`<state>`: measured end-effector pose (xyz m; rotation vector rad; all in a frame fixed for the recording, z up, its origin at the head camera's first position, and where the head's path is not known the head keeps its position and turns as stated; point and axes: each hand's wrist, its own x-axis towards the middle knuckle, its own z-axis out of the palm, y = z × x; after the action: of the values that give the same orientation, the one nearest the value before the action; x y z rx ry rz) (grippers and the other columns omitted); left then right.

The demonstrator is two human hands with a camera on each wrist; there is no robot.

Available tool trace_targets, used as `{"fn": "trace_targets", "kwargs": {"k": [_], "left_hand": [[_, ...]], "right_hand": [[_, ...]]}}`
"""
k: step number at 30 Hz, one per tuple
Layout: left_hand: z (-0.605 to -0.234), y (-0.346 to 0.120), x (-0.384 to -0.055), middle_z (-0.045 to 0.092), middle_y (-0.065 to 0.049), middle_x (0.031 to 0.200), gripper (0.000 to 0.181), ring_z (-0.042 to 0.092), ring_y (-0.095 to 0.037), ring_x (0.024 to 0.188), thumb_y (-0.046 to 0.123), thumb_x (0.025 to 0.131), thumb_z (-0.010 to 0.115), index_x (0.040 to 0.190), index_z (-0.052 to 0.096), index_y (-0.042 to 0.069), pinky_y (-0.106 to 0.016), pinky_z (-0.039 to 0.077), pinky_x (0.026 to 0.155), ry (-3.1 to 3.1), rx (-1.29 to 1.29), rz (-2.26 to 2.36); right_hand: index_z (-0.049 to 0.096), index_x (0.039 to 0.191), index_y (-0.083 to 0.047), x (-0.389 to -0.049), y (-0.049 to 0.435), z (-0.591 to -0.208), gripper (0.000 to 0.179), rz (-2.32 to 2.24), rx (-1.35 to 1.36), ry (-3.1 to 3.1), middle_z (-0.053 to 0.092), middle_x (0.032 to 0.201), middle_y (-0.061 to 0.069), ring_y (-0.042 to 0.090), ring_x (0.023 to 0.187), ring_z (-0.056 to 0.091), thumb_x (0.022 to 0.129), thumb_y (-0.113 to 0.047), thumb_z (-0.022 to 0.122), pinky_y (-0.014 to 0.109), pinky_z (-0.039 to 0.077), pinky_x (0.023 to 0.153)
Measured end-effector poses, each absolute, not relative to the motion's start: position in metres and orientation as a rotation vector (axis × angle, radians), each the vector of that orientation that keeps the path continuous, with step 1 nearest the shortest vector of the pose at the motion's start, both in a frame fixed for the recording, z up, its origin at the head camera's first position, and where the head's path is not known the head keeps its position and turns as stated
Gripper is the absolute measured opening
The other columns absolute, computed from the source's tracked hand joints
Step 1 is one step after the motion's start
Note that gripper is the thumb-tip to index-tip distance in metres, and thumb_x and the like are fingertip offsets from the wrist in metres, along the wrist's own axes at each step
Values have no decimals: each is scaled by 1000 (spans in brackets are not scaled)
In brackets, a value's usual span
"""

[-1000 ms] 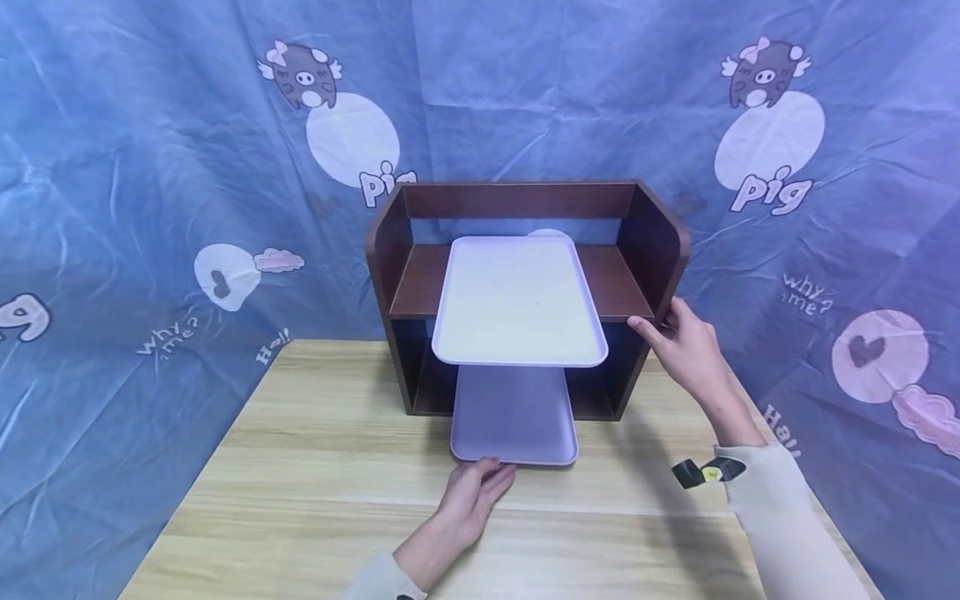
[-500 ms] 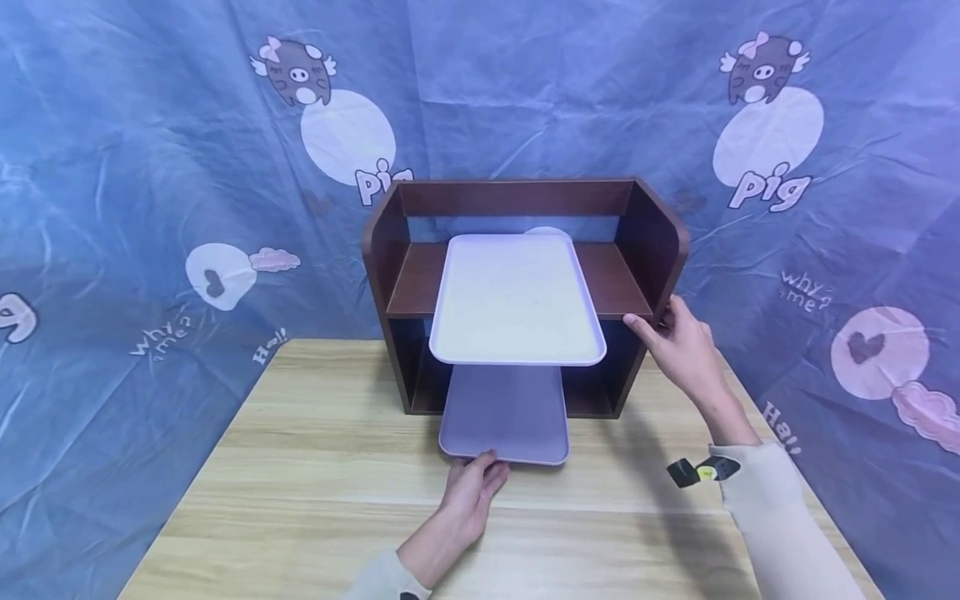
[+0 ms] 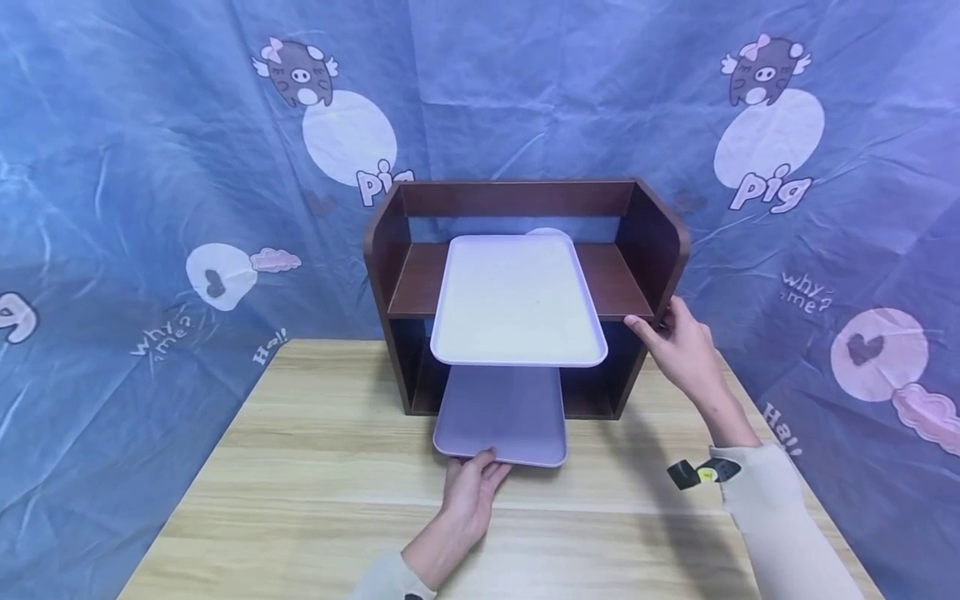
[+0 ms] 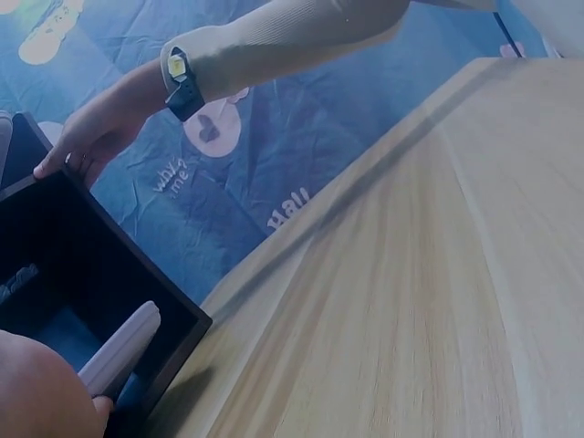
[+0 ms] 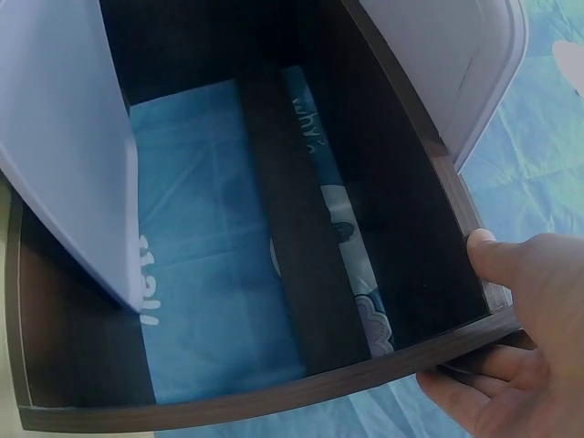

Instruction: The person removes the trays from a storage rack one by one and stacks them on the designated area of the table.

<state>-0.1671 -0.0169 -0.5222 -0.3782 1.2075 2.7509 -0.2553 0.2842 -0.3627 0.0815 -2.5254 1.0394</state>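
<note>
My left hand (image 3: 467,497) pinches the front edge of a purple-grey tray (image 3: 501,421), thumb on top and fingers beneath. That tray sticks out of the lower compartment of a dark brown two-level shelf (image 3: 517,200); the upper tray hides its back part. On the upper level lies a white tray (image 3: 517,300), its front overhanging the shelf board. My right hand (image 3: 684,346) grips the right side panel, its thumb at the front where the middle board meets it, as the right wrist view also shows. In the left wrist view, the lower tray's edge (image 4: 128,342) appears beside my left hand.
The shelf stands on a light wood-grain table (image 3: 300,483). Close behind and on both sides hangs a blue cloth (image 3: 172,167) with pig prints. Both sleeves are pale, and a dark band with a yellow patch (image 3: 707,474) is on the right wrist.
The front of the lower tray has shifted a little to the left, with my left hand still at its edge. My right hand, the shelf and the upper tray stay in place.
</note>
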Motion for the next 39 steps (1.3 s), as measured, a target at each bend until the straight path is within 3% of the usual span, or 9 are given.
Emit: {"fn": "trace_targets", "kwargs": {"k": [12,20,30,39], "left_hand": [[-522,-16,-167,35,-34,151,73,52,-45,143,-5,100,61,155,14,-10,-45,49,120,1223,-451,2778],[-522,-18,-167,44,-29,145,64,59,-40,137,-2,100,63,151,25,-8,-43,52,119,1243,-461,2775],[-520,-24,-167,62,-12,124,40,70,-25,119,5,103,64,136,43,-4,-44,53,117,1287,-486,2792],[-511,-32,-168,62,-16,128,35,71,-28,117,5,105,59,136,45,-4,-48,55,115,1283,-459,2829]], "right_hand": [[54,138,3,-256,284,-363,65,1025,69,-2511,68,134,33,49,120,70,102,-48,71,65,56,98],[62,130,1,-258,283,-363,64,948,43,-2520,76,119,29,44,105,74,99,-54,71,47,52,80],[66,126,1,-260,282,-366,61,942,27,-2489,77,114,29,46,102,72,98,-53,73,45,50,76],[67,125,-1,-259,282,-366,61,973,14,-2490,78,115,26,40,102,74,97,-55,73,36,49,76]]}}
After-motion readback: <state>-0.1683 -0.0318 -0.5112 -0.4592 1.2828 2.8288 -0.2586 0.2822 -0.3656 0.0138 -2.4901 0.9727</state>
